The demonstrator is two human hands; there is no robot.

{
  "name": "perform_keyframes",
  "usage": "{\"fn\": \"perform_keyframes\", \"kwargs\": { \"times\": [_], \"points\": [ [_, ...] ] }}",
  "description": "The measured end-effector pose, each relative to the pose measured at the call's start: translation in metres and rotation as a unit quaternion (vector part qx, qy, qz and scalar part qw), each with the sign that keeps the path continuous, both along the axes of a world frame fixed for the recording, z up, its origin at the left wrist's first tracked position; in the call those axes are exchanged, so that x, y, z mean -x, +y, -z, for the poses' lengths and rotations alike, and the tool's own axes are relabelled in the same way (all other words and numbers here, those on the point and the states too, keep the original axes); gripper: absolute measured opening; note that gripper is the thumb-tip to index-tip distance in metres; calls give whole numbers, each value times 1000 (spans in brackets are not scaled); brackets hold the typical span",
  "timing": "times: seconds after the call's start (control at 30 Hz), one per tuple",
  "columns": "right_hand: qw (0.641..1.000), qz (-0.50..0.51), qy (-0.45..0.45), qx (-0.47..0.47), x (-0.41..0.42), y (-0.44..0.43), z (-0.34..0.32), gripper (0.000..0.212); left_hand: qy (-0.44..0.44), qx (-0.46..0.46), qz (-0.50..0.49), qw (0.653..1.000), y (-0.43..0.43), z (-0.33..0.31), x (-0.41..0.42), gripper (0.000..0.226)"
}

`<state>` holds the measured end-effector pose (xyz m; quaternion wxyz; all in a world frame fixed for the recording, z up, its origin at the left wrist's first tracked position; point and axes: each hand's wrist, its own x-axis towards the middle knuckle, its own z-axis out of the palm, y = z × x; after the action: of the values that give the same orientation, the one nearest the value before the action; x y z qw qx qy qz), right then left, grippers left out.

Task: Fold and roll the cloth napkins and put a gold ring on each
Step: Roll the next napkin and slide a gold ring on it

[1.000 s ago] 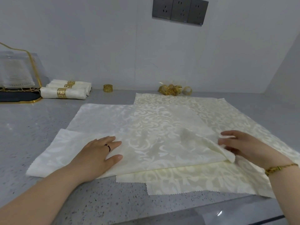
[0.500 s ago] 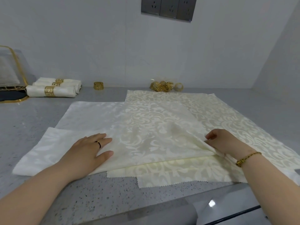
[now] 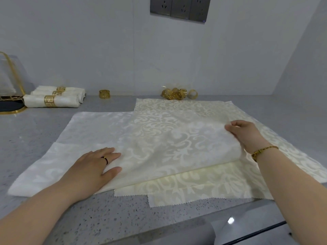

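- top napkin: cream damask cloth, satin sheen, woven scrollwork
- lower napkins: same cloth, pinked edges
- desk: grey speckled stone, smooth, slightly glossy
- rings: shiny gold metal
- wall: pale, smooth, matt

Cream napkin half-folded; apparently three rolled napkins ringed.

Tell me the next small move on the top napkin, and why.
Probably carry the lifted right edge leftward across the top napkin toward the left hand to make the fold. The right hand pinches that edge, raised off the napkins beneath, while the left hand lies flat on the cloth and pins it.
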<state>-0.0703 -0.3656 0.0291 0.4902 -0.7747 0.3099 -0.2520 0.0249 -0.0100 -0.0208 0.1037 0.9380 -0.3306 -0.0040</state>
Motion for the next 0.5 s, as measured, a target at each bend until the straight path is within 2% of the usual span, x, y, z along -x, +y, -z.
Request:
{"fn": "perform_keyframes", "kwargs": {
  "times": [0.07, 0.13, 0.33, 0.43, 0.5],
  "points": [
    [994, -23, 72, 77, -6, -1, 2, 18, 3, 0, -6, 1000, 0, 0, 0, 51],
    [978, -49, 140, 146, -10, -1, 5, 24, 8, 5, -10, 1000, -1, -1, -1, 52],
    [963, -86, 228, 111, -14, -5, 4, 23, 51, 69, -48, 995, 12, -11, -19, 47],
    [958, -82, 235, 140, -17, -6, 6, 30, 12, 73, -129, 989, 34, -17, -48, 43],
    [956, -78, 230, 166, -19, -7, 12, 33, 24, 82, -203, 975, 51, -17, -66, 41]
  ]
}}
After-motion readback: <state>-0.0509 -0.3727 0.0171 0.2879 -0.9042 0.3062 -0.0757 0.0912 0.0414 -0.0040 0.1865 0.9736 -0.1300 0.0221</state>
